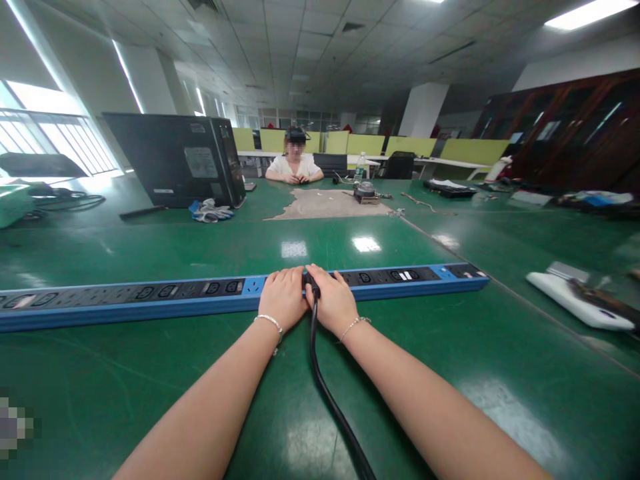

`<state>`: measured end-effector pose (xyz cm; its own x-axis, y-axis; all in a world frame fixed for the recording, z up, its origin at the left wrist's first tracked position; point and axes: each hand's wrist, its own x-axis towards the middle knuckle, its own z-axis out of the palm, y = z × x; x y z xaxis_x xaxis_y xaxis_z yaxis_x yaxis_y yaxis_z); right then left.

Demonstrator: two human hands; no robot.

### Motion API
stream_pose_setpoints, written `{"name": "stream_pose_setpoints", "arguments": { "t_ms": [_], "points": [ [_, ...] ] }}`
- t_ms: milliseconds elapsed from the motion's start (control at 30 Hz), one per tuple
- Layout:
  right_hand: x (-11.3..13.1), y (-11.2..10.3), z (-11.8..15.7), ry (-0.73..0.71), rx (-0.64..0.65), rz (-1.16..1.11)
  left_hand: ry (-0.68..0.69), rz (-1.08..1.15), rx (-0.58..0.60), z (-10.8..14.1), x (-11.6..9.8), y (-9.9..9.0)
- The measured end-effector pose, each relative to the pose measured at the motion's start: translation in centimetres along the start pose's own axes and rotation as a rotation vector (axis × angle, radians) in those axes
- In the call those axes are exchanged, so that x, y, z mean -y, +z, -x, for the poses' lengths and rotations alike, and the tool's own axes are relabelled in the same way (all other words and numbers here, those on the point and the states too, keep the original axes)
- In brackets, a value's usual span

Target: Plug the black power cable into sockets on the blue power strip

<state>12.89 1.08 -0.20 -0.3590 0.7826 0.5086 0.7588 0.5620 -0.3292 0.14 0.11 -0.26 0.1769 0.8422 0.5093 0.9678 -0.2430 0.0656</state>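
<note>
You have one strip running left to right on the counter, and one plug at it between your grips, with one cable trailing near. Your two arms reach in from near left and near right and converge, backs of the hands up, one bracelet per wrist. Your right grip is wrapped around the plug; your left grip lies over the strip beside it, its hold impossible to tell. Far across is one person.

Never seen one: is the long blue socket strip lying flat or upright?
Flat: the strip lies on the green table, black sockets facing up.
</note>
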Motion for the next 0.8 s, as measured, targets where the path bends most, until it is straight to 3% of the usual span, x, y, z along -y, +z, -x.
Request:
{"name": "stream_pose_setpoints", "arguments": {
  "t_ms": [167,333,500,800],
  "points": [
    [-1.0,-1.0,0.0,-0.077,0.087,-0.058,0.061,0.062,0.009,0.1,0.3,-0.3],
    [-1.7,-1.1,0.4,-0.08,0.049,-0.088,0.167,0.116,0.009,0.4,0.6,-0.7],
    [-2.6,-0.7,1.1,-0.144,0.011,0.022,0.105,0.149,0.011,-0.2,0.3,-0.7],
    [-2.4,-0.8,1.3,-0.087,0.006,0.043,0.017,0.166,0.026,-0.6,-0.6,-0.8]
  ]
}}
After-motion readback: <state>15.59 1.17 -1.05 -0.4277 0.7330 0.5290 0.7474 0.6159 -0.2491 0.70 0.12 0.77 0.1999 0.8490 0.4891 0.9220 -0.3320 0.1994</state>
